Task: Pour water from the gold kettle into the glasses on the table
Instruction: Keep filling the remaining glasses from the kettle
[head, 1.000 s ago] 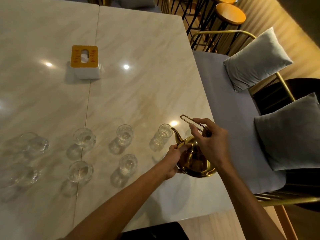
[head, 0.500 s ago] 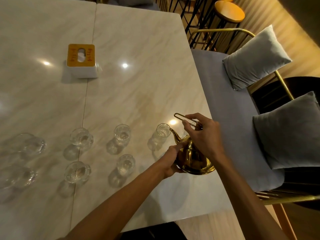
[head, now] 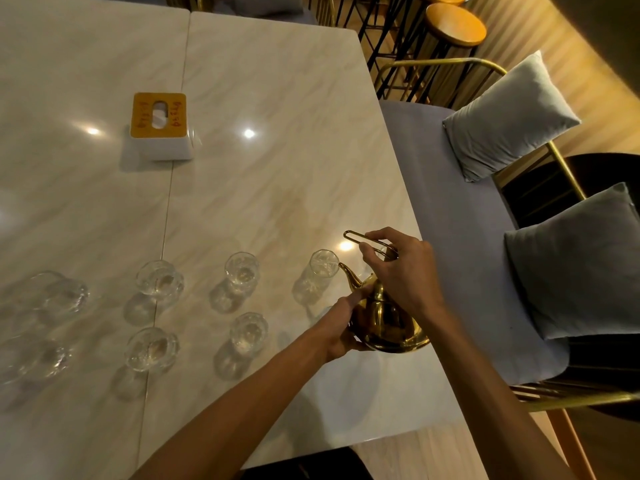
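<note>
The gold kettle (head: 388,323) is held just above the marble table (head: 277,150) near its right edge, tilted to the left. Its spout tip sits at the rim of the rightmost glass (head: 320,271). My right hand (head: 401,271) grips the wire handle on top. My left hand (head: 343,327) presses against the kettle's left side and lid. Several more clear glasses stand in two rows to the left, among them one (head: 241,273) in the back row and one (head: 248,332) in the front row.
A white tissue box with a wooden lid (head: 159,128) stands further back on the table. A grey bench (head: 457,220) with two grey cushions (head: 509,116) runs along the table's right edge. Round wooden stools (head: 455,24) stand behind it.
The kettle's spout has stayed at the rightmost glass, with both hands in the same hold. The camera view has shifted a little.
</note>
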Tool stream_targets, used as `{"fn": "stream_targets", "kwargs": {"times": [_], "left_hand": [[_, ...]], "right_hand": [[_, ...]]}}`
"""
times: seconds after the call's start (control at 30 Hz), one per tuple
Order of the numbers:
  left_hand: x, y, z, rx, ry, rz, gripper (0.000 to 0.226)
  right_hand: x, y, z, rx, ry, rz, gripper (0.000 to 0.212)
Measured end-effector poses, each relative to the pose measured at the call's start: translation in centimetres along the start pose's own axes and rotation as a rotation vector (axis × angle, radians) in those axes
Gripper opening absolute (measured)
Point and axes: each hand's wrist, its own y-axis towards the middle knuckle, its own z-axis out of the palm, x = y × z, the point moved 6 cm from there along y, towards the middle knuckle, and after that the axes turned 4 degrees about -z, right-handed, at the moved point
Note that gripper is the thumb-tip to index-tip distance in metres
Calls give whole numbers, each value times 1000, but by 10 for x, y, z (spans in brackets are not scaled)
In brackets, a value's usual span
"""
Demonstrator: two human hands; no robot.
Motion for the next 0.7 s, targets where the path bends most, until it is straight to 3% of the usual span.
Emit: {"fn": "stream_targets", "kwargs": {"times": [0.23,0.53,0.7], "left_hand": [[4,6,-2,-4,-26,-2,59],[4,9,-3,23,-38,1,50],[5,10,-3,28,-43,1,70]], "right_hand": [[2,2,1,26,-20,0,31],[4,6,4,52,-42,2,32],[5,8,7,72,-60,10,33]]}}
